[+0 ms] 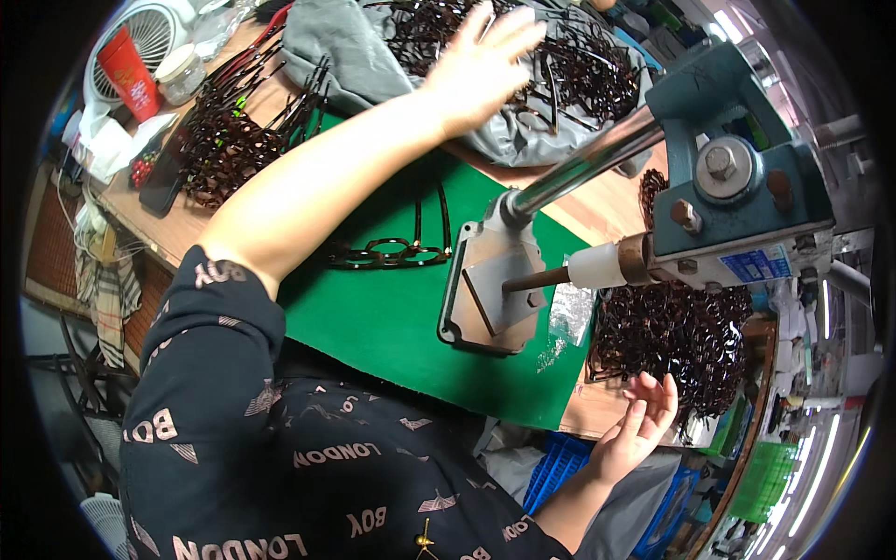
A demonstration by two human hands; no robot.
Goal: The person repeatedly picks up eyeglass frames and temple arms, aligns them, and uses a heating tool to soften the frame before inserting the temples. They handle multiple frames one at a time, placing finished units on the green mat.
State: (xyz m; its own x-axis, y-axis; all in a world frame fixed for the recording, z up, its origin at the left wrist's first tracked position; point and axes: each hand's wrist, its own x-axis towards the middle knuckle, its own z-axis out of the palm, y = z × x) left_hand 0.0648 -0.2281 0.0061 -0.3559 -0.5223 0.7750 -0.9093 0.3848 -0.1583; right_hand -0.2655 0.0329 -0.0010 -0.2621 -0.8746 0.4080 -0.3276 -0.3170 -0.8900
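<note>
My left hand (481, 75) stretches over a heap of dark tortoiseshell eyeglass frames (597, 70) at the far side, its fingers extended and nothing visible in them. That heap lies on a crumpled grey cloth (336, 47). My right hand (639, 429) is palm up with loosely curled fingers held apart, and looks bare. It is beside another pile of dark eyeglass frames (672, 341) at the right. Between my arms, a few eyeglass frames (397, 252) rest on a green mat (373, 322), partly behind my left forearm.
A bench press with a teal head (691, 103) and a metal base plate (499, 289) stands on the mat. A small clear plastic bag (571, 313) lies beside it. At the left are more frames (229, 154), a phone (163, 187), a red cup (129, 75), a jar (180, 75) and a fan (145, 37).
</note>
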